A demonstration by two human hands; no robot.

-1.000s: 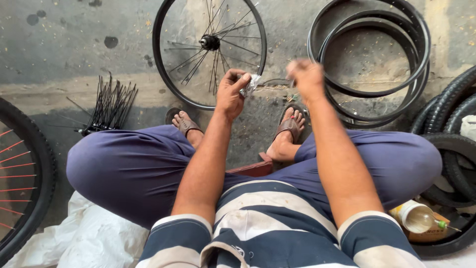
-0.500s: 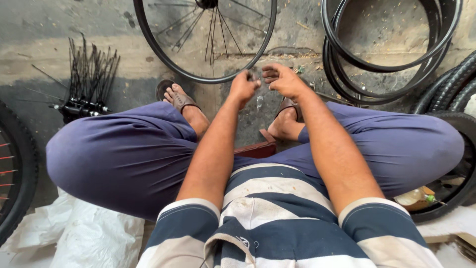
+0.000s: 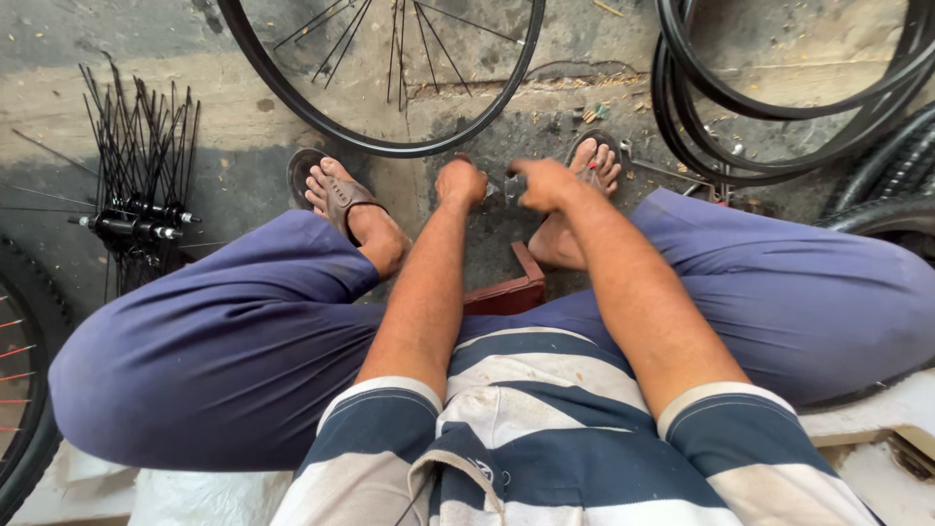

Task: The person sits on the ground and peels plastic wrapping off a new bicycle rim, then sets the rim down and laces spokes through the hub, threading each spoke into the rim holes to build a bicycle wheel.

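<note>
Small metal part (image 3: 499, 187) sits pinched between both closed hands, left hand (image 3: 462, 182) and right hand (image 3: 545, 183). Beyond them lies a spoked bicycle wheel (image 3: 390, 78).

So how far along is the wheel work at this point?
Done: one spoked wheel lies laced on the floor ahead. In hand: the left hand and right hand are closed together on a small metal part, too small to identify. Left: the bundle of loose spokes and the hubs beside the left foot lie unused, and the bare tyres at right are unmounted.
</note>
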